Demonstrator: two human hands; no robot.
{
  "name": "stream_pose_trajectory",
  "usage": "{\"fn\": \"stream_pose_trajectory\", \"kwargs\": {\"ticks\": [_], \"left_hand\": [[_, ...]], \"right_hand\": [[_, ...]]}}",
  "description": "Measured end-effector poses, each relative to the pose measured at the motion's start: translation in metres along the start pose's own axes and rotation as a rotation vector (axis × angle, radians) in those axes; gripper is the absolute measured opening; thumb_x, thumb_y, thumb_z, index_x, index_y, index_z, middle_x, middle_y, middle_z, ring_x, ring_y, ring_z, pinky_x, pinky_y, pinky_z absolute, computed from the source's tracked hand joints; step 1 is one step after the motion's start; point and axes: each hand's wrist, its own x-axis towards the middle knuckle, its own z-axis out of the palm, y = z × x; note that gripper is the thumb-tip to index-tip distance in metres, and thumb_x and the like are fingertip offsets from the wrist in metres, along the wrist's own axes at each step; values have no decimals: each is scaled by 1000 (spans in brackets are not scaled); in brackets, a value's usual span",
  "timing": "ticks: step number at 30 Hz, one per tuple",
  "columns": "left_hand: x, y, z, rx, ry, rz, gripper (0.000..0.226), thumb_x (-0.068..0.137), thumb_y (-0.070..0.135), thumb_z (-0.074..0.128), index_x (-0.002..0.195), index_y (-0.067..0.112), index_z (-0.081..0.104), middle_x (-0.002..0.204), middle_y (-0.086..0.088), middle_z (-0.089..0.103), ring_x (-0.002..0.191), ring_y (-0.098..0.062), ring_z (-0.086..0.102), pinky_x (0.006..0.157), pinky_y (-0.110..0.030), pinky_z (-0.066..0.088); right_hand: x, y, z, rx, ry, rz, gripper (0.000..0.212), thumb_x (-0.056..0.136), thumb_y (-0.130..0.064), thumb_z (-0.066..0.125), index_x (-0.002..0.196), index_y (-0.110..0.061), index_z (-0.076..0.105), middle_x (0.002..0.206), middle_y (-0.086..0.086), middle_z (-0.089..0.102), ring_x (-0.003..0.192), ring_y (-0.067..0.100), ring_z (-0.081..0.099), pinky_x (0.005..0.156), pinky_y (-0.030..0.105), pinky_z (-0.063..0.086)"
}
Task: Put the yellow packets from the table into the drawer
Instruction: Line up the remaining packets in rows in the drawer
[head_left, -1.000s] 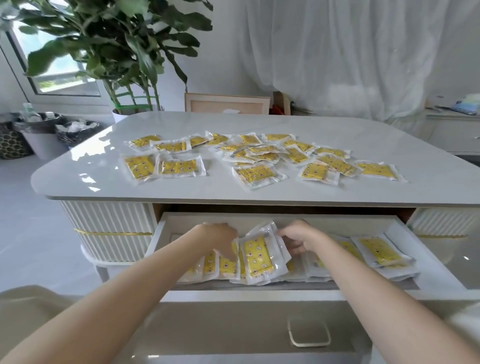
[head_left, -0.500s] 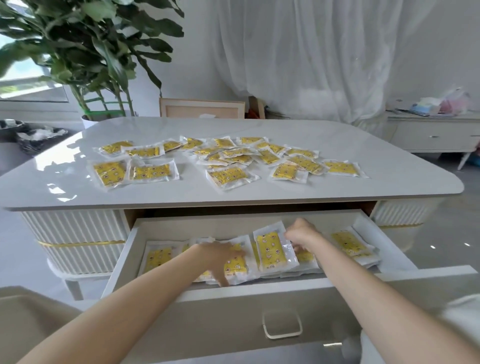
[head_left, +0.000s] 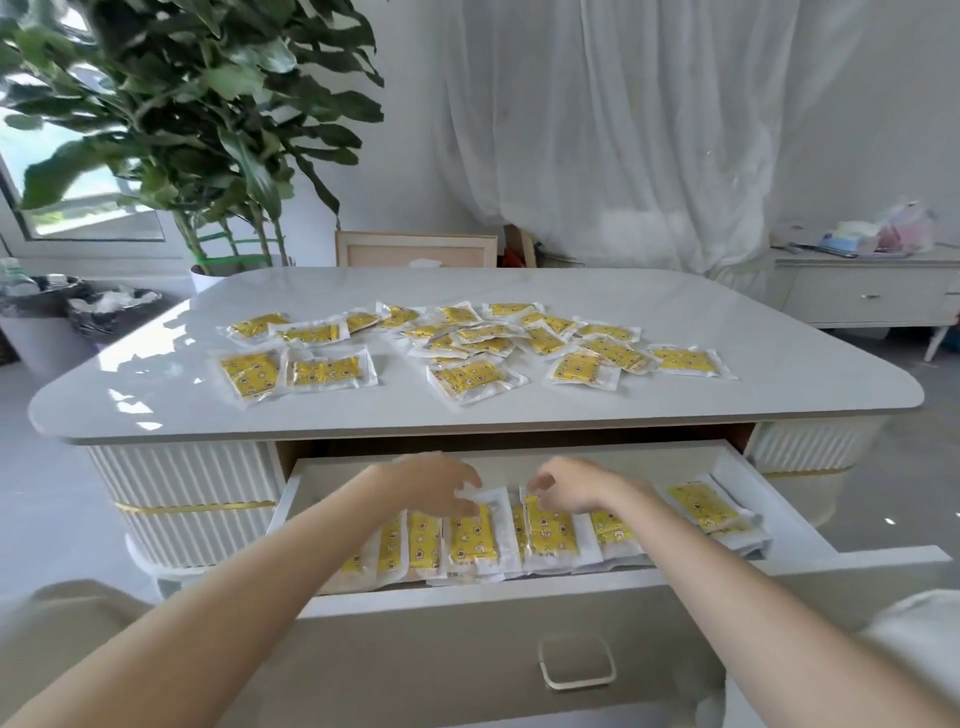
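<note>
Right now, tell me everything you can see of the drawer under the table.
The drawer is pulled well out from beneath the white tabletop, between ribbed white side panels. Its front is plain and pale with one rounded rectangular metal pull handle. Inside, the pale floor carries an overlapping row of yellow packets in clear wrap, with a few more stacked at the right end. The left hand and right hand reach in over the row, fingers at the packets' top edges.
</note>
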Motion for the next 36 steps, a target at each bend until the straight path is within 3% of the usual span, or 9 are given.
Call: {"fn": "stream_pose_trajectory", "kwargs": {"ticks": [9, 13, 16, 20, 23, 27, 30, 33, 36], "left_hand": [[-45, -51, -81, -158, 431, -134, 35, 94, 38, 50, 127, 26, 52, 115, 3, 64, 98, -14, 56, 84, -24, 42], [-31, -105, -79, -179, 524, -348, 52, 95, 39, 46, 144, 26, 34, 141, -8, 44, 129, -29, 40, 104, -38, 36], [-23, -144, -65, -151, 406, -528, 64, 93, 57, 35, 150, 37, 14, 159, -10, 9, 145, -39, 0, 115, -55, 11], [5, -219, -32, -182, 270, -667, 88, 57, 94, 2, 139, 61, -3, 160, 7, -12, 142, -40, -22, 106, -72, -7], [14, -238, -28, -172, 217, -641, 96, 45, 96, -13, 134, 66, 3, 159, 17, -11, 145, -35, -18, 101, -75, -9], [-14, -173, -57, -183, 214, -496, 64, 83, 75, 29, 142, 51, 24, 159, 12, 6, 148, -16, -7, 116, -55, -8], [-15, -157, -62, -277, 237, -404, 55, 79, 72, 48, 128, 46, 47, 150, 3, 31, 140, -23, 26, 116, -48, 17], [-12, -143, -62, -332, 303, -382, 43, 65, 77, 58, 93, 46, 56, 129, 0, 43, 124, -26, 42, 107, -47, 34], [-8, -129, -61, -337, 359, -352, 40, 68, 63, 70, 93, 34, 60, 127, -3, 42, 122, -24, 39, 107, -44, 34]], "right_hand": [[-17, -62, -74, 227, 336, -247, 22, 93, -21, 54, 115, -21, 58, 83, -3, 69, 67, 9, 61, 62, 24, 45], [13, -84, -73, 223, 468, -285, 38, 93, -31, 53, 130, -25, 50, 122, 2, 59, 106, 16, 56, 87, 34, 48], [41, -93, -60, -22, 301, -204, 56, 94, -52, 42, 146, -38, 26, 156, -3, 21, 143, 31, 19, 110, 49, 27], [69, -91, -47, -160, 157, -137, 66, 91, -69, 23, 149, -47, 1, 160, -9, -11, 145, 38, -15, 114, 58, -1], [71, -90, -51, -160, 189, -214, 67, 88, -72, 28, 148, -48, 10, 160, -14, 0, 147, 33, -9, 117, 53, 4], [67, -93, -53, -32, 227, -383, 50, 90, -64, 40, 135, -41, 43, 150, -12, 35, 142, 22, 23, 114, 37, 21], [62, -98, -52, 214, 280, -437, 31, 89, -53, 54, 102, -27, 64, 115, -9, 63, 111, 12, 54, 94, 30, 42], [61, -92, -53, 257, 430, -422, 30, 81, -43, 68, 80, -13, 67, 94, -4, 69, 93, 16, 62, 85, 33, 47], [65, -76, -58, 301, 463, -330, 24, 74, -36, 77, 83, -18, 64, 101, -4, 64, 99, 17, 59, 81, 29, 46]]}}
